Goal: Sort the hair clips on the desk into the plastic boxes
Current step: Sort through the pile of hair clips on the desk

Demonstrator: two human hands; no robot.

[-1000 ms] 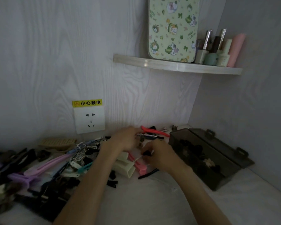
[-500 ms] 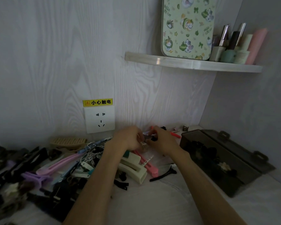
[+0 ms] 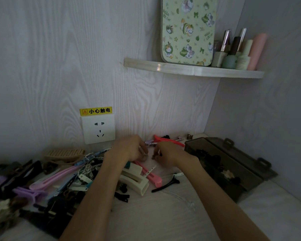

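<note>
Dim wood-grain corner, white desk (image 3: 163, 214) strewn with hair clips (image 3: 56, 178), both hands' grip unclear

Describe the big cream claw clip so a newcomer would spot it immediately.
Start at the white wall socket and drop straight down to the desk, just past the left hand. The cream claw clip lies under that forearm beside a pink clip. It is the bulkiest, palest piece there, blocky with a slotted opening.

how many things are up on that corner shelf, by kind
Patterned tin: 1
Bottles with metallic caps: 2, as far as the dim light shows
Teal bottle: 1
Pale bottle: 1
Pink tube: 1
Total on the shelf: 6
</note>
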